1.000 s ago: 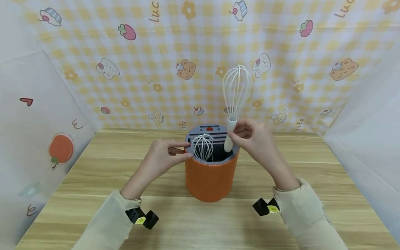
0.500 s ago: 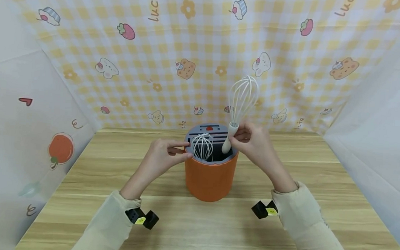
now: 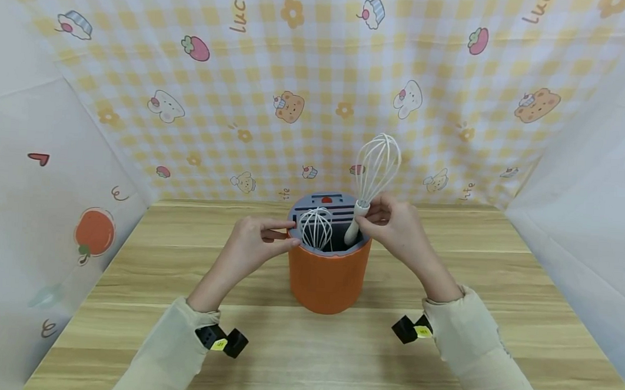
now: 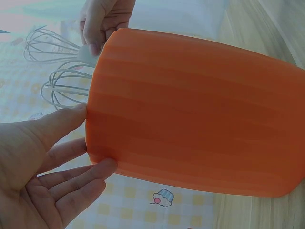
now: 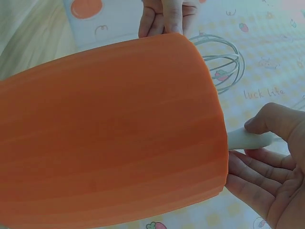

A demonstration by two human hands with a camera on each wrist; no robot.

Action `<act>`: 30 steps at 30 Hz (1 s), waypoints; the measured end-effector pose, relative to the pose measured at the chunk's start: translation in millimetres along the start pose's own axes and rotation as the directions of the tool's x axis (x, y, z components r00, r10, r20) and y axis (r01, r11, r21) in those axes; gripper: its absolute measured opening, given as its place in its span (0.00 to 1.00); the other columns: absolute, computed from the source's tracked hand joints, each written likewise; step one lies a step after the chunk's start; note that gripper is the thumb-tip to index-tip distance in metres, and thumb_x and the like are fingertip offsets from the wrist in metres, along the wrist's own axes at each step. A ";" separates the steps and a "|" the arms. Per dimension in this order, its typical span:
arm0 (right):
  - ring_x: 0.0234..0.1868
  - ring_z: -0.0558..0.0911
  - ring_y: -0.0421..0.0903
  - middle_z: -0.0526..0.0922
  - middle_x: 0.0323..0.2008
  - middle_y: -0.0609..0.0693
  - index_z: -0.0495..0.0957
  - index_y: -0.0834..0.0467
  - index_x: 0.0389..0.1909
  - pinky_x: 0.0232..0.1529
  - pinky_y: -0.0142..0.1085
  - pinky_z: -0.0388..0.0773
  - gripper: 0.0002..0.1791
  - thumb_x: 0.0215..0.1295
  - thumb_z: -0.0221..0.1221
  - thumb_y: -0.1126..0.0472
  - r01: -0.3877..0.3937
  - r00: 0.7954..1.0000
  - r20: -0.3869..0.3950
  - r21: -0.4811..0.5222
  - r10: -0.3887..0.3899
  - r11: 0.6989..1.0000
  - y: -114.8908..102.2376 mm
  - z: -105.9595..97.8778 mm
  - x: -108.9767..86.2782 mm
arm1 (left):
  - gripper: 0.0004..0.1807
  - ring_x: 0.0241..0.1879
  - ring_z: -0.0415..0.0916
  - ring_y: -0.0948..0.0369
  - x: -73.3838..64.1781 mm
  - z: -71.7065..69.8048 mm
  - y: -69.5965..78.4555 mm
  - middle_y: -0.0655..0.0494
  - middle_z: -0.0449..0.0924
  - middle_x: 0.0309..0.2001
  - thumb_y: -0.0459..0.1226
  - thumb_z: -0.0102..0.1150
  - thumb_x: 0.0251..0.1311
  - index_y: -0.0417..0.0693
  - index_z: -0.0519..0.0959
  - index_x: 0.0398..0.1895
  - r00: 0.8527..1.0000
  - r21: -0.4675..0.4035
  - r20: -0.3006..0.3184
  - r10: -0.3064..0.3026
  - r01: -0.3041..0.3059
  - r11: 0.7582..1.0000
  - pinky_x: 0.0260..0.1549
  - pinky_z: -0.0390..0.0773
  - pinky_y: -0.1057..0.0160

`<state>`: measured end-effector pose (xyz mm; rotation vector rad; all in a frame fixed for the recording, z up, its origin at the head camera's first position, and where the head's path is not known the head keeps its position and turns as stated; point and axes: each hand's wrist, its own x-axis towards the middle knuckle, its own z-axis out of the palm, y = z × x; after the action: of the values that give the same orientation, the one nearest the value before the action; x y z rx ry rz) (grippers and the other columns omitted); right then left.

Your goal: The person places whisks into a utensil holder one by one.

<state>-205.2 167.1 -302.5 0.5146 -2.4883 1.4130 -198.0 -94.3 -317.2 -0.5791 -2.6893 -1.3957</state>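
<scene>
An orange cylindrical utensil holder [image 3: 326, 284] with a grey slotted top stands on the table. In the head view, my right hand [image 3: 403, 232] pinches the pale handle of a whisk [image 3: 379, 163] between thumb and fingers. Its wire loops point up, leaning slightly right, and the handle's lower end is inside the holder's open front compartment. The right wrist view shows the whisk handle [image 5: 248, 139] crossing the rim. A second whisk [image 3: 316, 227] stands in the same compartment, only its wires showing. My left hand [image 4: 52, 167] touches the holder's left rim with fairly straight fingers and thumb.
Narrow slots and a small red mark lie on the back of the holder's top. A wooden table [image 3: 182, 259] bears the holder. Behind it hangs a yellow checked cloth [image 3: 217, 96], with pale cloth walls at both sides. Black cameras [image 3: 411, 330] sit on the wrists.
The right hand has lowered the whisk handle-first, so its handle sits deeper in the holder; its wires dropped and tilted rightward. The left hand and holder stay in place.
</scene>
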 end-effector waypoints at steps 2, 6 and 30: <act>0.31 0.82 0.47 0.82 0.31 0.56 0.76 0.66 0.37 0.32 0.33 0.78 0.10 0.54 0.62 0.67 -0.010 1.000 -0.002 -0.002 0.010 1.000 0.9 0.2 -0.1 | 0.18 0.35 0.82 0.60 0.2 0.1 -0.2 0.51 0.82 0.40 0.42 0.69 0.48 0.49 0.83 0.44 1.000 -0.002 -0.001 -0.005 0.005 1.000 0.30 0.79 0.61; 0.31 0.82 0.46 0.82 0.30 0.55 0.75 0.66 0.36 0.32 0.32 0.78 0.10 0.54 0.62 0.66 -0.023 1.000 -0.010 -0.026 0.023 0.999 2.8 0.8 -0.3 | 0.18 0.35 0.82 0.60 0.3 0.4 -0.5 0.51 0.82 0.41 0.42 0.69 0.48 0.49 0.83 0.44 1.000 -0.002 -0.004 -0.007 0.007 1.000 0.30 0.79 0.61; 0.33 0.81 0.47 0.82 0.32 0.57 0.77 0.67 0.39 0.36 0.33 0.78 0.12 0.56 0.62 0.66 -0.052 0.998 -0.022 0.047 0.053 0.998 2.0 4.0 1.7 | 0.18 0.34 0.82 0.60 -0.5 2.1 -0.7 0.50 0.83 0.38 0.41 0.69 0.47 0.47 0.83 0.43 1.000 -0.023 -0.013 0.009 -0.009 1.000 0.30 0.79 0.62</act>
<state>-207.7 164.3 -305.5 0.4424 -2.4735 1.4905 -197.5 -93.1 -319.0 -0.5811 -2.6609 -1.4252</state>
